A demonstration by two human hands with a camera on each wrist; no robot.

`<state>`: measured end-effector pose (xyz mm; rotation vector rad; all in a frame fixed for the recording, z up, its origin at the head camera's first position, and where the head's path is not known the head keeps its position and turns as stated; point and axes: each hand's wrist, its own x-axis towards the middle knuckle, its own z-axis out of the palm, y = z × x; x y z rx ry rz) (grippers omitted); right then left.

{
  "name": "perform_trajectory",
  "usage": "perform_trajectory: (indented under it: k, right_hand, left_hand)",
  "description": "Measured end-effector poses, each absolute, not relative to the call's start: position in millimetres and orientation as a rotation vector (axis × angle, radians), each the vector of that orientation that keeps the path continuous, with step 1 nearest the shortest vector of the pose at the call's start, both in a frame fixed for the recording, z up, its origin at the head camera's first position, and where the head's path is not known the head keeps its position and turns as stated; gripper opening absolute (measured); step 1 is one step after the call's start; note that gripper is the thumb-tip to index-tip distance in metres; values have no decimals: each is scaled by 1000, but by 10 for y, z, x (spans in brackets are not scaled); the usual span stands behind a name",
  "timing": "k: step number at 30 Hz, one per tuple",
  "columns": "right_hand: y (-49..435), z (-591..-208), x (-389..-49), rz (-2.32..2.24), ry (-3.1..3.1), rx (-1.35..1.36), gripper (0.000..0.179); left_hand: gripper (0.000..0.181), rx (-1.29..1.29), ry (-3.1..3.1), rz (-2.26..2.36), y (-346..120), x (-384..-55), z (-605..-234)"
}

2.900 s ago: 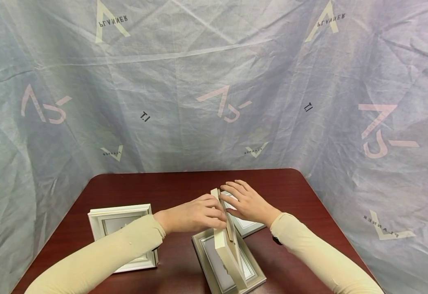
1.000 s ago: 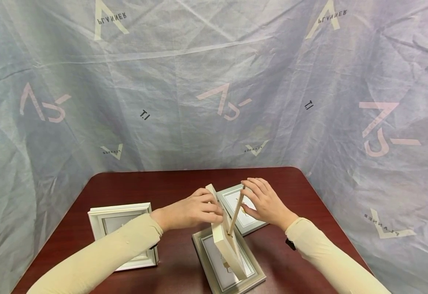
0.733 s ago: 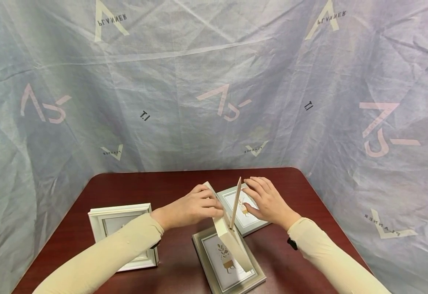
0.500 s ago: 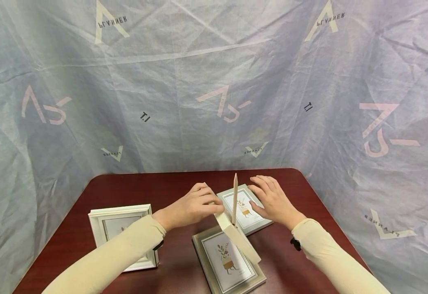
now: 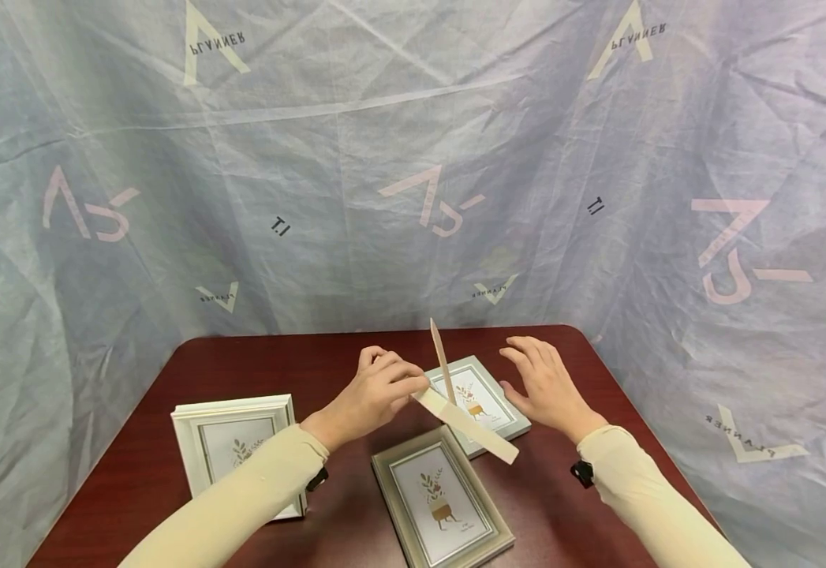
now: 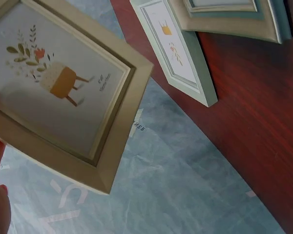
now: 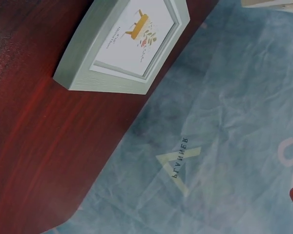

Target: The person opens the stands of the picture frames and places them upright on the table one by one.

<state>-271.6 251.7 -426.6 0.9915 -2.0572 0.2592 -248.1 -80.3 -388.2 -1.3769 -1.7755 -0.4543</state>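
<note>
My left hand (image 5: 373, 396) grips a cream picture frame (image 5: 475, 431) by its edge, raised above the table and seen nearly edge-on in the head view. Its back stand (image 5: 442, 359) sticks out and up. The left wrist view shows the front of this cream frame (image 6: 121, 146), with a potted-plant print under the pane and a finger at its side. To the right, my right hand (image 5: 546, 386) hovers with fingers spread and slightly bent, touching nothing. A grey-green picture frame (image 5: 517, 424) lies face up between the hands, partly covered by the held frame.
A taupe picture frame (image 5: 393, 495) lies face up at the front middle of the dark red table (image 5: 334, 513). At the left is a white picture frame (image 5: 187, 442), partly hidden by my left sleeve. A grey printed cloth (image 5: 356, 237) hangs behind and beside the table.
The right hand has let go of the unfolded stand and drawn away to the right. My left hand has lifted and turned the cream frame, uncovering the taupe frame below.
</note>
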Motion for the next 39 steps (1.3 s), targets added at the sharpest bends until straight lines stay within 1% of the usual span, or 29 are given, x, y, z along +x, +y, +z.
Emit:
perform_trajectory:
  k: [5,10,19,23,28,39]
  right_hand:
    - [2564,-4291,-2701,302,-2088,939,43]
    - [2574,-4294,-2682,335,-2088,919,51]
    - [2546,-4229,-2656,369,-2078,915,50]
    - [2535,-4184,-2621,386,-2104,904,48]
    - [2525,-4139,-2589,400,-2117,873,48]
    - [2441,-4064,-2539,447,-2133,835,48]
  left_hand:
    - [35,-1299,-1768,-512,-785,-2498,-3926]
    - [29,-1250,-1765,-572,-785,-2507,-3942]
    - [25,-1166,-1776,-644,-774,-2523,-3949]
    - [29,-1107,-1806,-690,-779,-2528,-3964]
    - [40,-1014,-1857,-728,-782,-2528,-3984]
    - [45,-797,-1926,-771,-722,-2499,-4060]
